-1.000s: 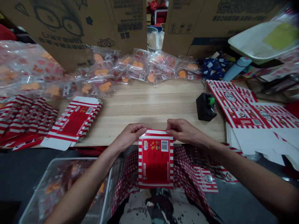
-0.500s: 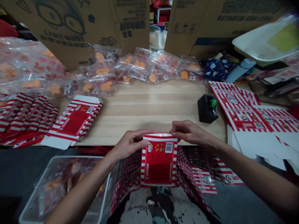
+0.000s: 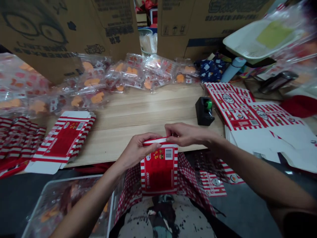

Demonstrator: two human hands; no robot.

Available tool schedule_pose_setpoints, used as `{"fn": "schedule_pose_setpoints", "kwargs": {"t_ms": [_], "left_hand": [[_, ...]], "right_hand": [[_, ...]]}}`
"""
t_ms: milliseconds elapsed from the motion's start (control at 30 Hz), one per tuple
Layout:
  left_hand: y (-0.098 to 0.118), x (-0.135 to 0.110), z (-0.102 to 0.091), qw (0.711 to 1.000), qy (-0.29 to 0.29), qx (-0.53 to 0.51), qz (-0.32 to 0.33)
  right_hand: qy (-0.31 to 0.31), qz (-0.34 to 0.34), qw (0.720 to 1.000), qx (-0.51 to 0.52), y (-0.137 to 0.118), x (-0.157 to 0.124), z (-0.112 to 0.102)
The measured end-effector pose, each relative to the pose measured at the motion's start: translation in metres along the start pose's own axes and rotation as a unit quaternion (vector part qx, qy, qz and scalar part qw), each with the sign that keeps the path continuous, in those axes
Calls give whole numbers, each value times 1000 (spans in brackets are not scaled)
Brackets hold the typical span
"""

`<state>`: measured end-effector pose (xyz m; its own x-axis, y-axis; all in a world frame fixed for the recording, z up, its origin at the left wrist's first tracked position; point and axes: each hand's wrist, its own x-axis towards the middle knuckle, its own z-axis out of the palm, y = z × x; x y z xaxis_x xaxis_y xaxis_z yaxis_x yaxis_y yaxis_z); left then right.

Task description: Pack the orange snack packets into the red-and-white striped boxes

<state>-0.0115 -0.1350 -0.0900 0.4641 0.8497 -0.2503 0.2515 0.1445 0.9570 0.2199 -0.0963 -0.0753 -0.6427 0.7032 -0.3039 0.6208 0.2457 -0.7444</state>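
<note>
A red-and-white striped cardboard box [image 3: 159, 173] stands in front of my lap, with a barcode and small food pictures on its red panel. My left hand [image 3: 138, 150] grips its top left corner, thumb over the front and fingers behind the top. At the top right edge, my right hand [image 3: 185, 135] pinches the striped top flap, its fingers bent together. The flap lies across the top between both hands. Whatever is inside the box is hidden.
Left on the wooden table [image 3: 131, 112] lies another striped box [image 3: 63, 137] beside several more. Clear bags with orange pieces [image 3: 91, 82] line the back. A black tape dispenser [image 3: 204, 111] stands right, near flat printed cardboard sheets [image 3: 237, 104]. Below left is a plastic bin [image 3: 43, 198].
The box's top was an open-looking edge and now has the striped flap across it. My right hand has come closer to my left. The view has turned right.
</note>
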Motion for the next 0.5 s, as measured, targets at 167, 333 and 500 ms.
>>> {"fn": "schedule_pose_setpoints", "kwargs": {"t_ms": [167,333,500], "left_hand": [[4,5,5,1000,15,-14,-15],[-4,6,-7,997,20,-51,-63],[-22,-2,-26,995,-31,-63,-69]], "right_hand": [[-6,-4,994,-108,-11,11,-8],[42,-50,997,-52,-9,-4,-1],[84,-77,984,133,8,-27,28]]}}
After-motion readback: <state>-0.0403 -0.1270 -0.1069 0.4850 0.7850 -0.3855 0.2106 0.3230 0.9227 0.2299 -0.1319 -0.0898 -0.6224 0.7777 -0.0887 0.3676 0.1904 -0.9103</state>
